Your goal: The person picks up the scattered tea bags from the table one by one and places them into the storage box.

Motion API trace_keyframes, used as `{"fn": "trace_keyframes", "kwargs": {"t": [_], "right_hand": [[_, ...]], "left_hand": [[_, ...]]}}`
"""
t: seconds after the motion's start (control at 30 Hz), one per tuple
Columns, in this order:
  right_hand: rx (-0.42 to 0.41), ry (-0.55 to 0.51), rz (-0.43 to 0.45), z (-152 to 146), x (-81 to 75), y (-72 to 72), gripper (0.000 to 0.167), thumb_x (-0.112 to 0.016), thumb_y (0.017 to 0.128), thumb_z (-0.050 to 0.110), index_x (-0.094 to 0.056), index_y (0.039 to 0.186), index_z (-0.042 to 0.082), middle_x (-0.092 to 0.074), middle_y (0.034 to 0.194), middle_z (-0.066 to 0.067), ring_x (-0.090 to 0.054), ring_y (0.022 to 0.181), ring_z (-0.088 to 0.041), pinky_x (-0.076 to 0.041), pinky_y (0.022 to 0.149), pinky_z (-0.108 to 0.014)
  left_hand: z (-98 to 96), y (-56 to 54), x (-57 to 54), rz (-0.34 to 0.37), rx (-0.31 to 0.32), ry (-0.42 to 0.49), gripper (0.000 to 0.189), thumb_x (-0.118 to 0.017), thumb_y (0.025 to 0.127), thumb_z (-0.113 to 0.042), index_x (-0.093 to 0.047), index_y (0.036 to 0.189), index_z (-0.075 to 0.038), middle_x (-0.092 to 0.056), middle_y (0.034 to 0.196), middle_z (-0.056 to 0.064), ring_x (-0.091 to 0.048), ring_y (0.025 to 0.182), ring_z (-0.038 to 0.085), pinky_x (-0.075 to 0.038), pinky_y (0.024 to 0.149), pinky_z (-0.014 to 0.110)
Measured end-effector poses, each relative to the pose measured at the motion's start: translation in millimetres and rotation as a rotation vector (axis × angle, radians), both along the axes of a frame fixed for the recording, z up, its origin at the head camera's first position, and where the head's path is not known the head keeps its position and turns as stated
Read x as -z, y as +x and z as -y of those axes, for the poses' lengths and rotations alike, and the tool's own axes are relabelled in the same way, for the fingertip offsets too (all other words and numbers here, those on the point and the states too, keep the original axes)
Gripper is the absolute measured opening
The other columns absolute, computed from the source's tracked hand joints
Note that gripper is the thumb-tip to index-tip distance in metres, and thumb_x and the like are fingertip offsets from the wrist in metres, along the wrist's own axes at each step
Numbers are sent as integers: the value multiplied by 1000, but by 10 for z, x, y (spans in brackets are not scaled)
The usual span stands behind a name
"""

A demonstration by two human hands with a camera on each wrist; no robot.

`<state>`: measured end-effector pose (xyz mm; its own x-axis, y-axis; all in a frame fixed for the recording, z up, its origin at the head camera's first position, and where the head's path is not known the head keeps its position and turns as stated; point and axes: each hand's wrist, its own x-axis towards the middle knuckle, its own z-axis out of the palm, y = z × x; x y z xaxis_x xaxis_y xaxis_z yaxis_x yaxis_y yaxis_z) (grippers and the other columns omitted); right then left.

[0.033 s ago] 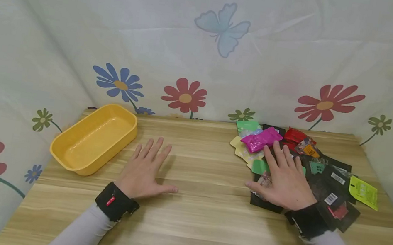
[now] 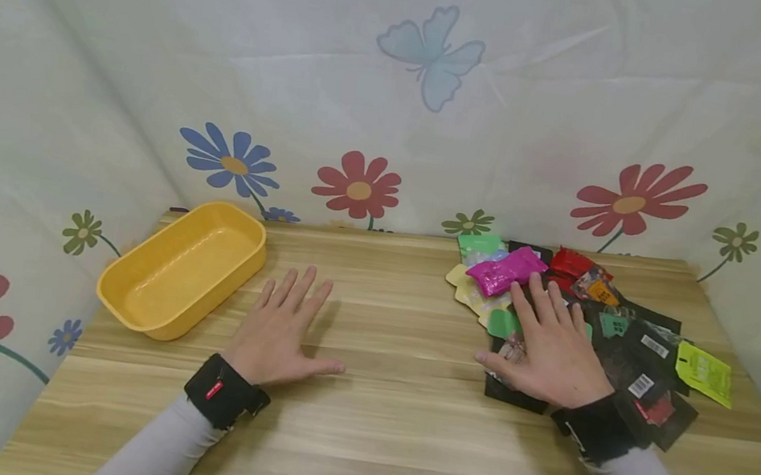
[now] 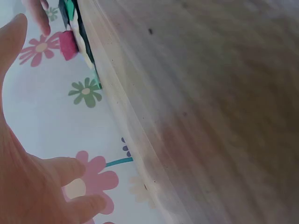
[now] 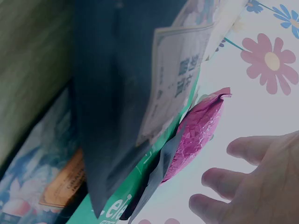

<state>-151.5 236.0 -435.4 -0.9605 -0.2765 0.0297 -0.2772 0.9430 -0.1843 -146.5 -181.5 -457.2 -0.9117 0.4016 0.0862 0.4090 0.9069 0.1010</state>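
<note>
Right grip spreads over packets, perhaps touching; tabletop extends beyond their edges.

Lit softly; casts faint shadows towards the near edge of the worktop, glints off the pink packet, blurs up close in both wrist views.

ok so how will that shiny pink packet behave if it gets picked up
The pink packet will probably give when squeezed, since its wrapper looks crinkled and flexible. Its glossy surface may be a bit slippery. Lying loose on top of the pile of packets, it could slide if nudged.
</note>
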Motion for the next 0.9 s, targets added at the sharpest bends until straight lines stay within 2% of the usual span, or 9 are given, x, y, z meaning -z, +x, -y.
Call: {"fn": "trace_keyframes", "kwargs": {"t": [0.23,0.37,0.47,0.57,0.73,0.9], "right_hand": [[-3,-7,-20,8,-2,9,118,-57,83,84,-23,164,6,-11,172,-24,-12,157,-51,-13,120,-79],[-7,-15,-23,12,-1,11,118,-59,82,83,-23,164,5,-12,172,-24,-12,157,-51,-14,120,-79],[-8,-17,-23,18,2,11,118,-59,83,82,-23,164,5,-11,172,-24,-12,157,-51,-14,120,-79],[-6,-22,-28,22,2,13,118,-59,83,83,-23,165,6,-11,173,-23,-12,158,-50,-14,121,-78],[-9,-24,-41,22,9,7,118,-59,82,83,-24,164,6,-12,173,-23,-13,158,-50,-14,121,-78],[-15,-20,-43,30,11,14,118,-59,82,84,-24,164,6,-13,172,-23,-14,157,-50,-15,121,-78]], "left_hand": [[19,-6,-5,-19,2,-2,124,-43,73,-100,-24,166,-19,-17,174,15,-17,160,40,-19,128,64],[35,-14,-28,-16,2,8,122,-48,75,-96,-23,166,-19,-12,175,13,-16,161,39,-17,129,65],[67,-31,-67,-11,-7,35,121,-54,76,-93,-22,167,-20,-10,175,11,-13,161,39,-14,129,64],[153,-65,-158,-31,-26,62,121,-58,75,-90,-23,166,-19,-15,174,14,-13,161,40,-14,129,65],[471,-141,-419,-46,-93,112,113,-61,82,-82,-25,165,-15,-17,172,20,-16,159,46,-17,127,68],[988,-200,-641,-11,-209,212,105,-60,90,-73,-17,167,-15,-8,174,21,-14,158,48,-18,124,73]]}}
